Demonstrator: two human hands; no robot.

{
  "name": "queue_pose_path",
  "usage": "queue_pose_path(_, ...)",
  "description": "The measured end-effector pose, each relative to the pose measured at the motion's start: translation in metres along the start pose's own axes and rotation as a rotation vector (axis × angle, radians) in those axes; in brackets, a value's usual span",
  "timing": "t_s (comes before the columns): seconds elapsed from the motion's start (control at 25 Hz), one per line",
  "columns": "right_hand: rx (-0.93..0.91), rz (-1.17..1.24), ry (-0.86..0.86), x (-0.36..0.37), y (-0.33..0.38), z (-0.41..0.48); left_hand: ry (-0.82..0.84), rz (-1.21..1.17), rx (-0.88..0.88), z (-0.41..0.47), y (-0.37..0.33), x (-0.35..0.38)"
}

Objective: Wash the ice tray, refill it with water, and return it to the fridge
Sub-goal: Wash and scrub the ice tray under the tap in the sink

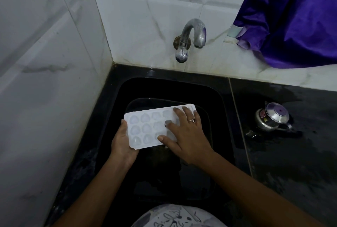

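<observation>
You're on the wash step. The ice tray (145,126) is held roughly level over the sink (127,90), below & a bit left of the tap (193,35), cavities up. Your left grip (122,144) is clenched round the tray's short end, thumb on the edge, fingers hidden under it. Your right grip (187,135) grasps nothing: fingers lie flat & spread over the cavities at the other end, prob. rubbing them. No water shows at the tap, so a rinse looks due next. Lift the right grip, reach up to the tap's knob, open it, then bring the tray under the spout w/ the left. Keep it level for the refill or it'll slop. A small metal pot (273,119) sits on the worktop (291,163) below-right of the tap, well apart from the tray.
</observation>
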State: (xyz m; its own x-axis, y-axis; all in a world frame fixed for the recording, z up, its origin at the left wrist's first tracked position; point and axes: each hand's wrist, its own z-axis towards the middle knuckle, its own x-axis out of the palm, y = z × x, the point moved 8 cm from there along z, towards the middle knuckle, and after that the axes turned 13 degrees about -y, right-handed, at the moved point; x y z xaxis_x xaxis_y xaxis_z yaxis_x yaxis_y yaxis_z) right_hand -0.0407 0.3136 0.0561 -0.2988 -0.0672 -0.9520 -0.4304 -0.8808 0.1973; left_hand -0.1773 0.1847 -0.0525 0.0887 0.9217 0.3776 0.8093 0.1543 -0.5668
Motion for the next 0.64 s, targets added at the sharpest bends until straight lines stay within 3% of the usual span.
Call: queue_pose_path(0.64,0.036,-0.003,0.001,0.005,-0.004,-0.003,0.025,0.033,0.027,0.001,0.0,0.006)
